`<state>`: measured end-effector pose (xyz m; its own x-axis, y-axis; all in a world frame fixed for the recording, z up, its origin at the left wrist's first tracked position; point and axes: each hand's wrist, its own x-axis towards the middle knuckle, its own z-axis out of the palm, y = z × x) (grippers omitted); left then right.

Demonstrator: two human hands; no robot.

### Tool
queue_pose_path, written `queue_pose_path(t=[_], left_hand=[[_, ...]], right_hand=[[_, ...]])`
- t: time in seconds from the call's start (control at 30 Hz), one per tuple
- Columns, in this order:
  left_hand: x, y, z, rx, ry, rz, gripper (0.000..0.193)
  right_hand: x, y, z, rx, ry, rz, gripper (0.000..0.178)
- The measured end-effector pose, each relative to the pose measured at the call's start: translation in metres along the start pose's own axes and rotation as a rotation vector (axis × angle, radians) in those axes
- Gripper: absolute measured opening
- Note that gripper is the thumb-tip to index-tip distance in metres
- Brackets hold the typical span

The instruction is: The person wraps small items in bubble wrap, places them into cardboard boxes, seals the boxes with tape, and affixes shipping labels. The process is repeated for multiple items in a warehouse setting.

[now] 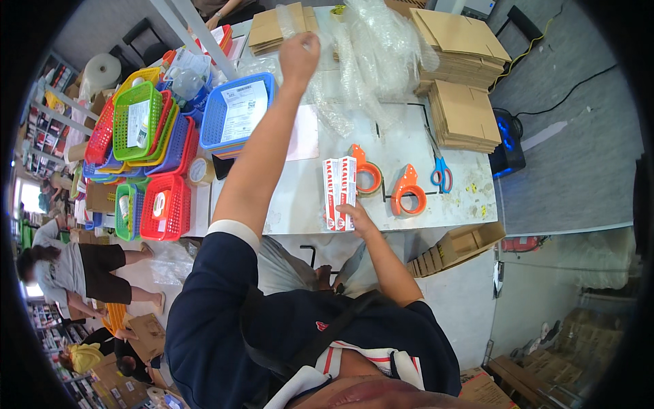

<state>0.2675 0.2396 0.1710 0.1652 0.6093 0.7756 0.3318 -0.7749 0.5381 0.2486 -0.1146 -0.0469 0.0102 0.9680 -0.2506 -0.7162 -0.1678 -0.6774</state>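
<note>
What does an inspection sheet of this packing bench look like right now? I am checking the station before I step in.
Surface: grey table, crowded.
Job's things: left hand grips bubble wrap; right hand rests on two white-and-red boxes.
Clutter: two orange tape dispensers, blue scissors, flat cardboard stacks, coloured baskets.
Hands: both bare, both busy.
Cables: black cable across the floor at right.
Surroundings: other people at left, open carton under the table edge.
</note>
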Motion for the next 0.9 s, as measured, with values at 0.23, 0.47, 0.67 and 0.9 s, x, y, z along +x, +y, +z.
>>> queue_pose_path(t=[0.23, 0.47, 0.67, 0.9], left_hand=[[-0.005, 0.076, -0.11, -0.119, 0.157, 0.347, 0.03], [-0.244, 0.08, -0.22, -0.193, -0.102, 0.149, 0.028], [-0.379, 0.081, -0.235, -0.149, -0.53, -0.111, 0.028], [-0.404, 0.068, -0.23, -0.206, -0.476, -0.305, 0.028]], right_hand=[[0.003, 0.003, -0.004, 0.015, -0.003, -0.042, 0.045], [-0.003, -0.033, -0.007, -0.328, 0.192, -0.032, 0.051], [-0.009, -0.079, 0.005, -1.357, 0.539, -0.015, 0.083], [-0.011, -0.062, 0.041, -1.992, 0.738, -0.27, 0.08]])
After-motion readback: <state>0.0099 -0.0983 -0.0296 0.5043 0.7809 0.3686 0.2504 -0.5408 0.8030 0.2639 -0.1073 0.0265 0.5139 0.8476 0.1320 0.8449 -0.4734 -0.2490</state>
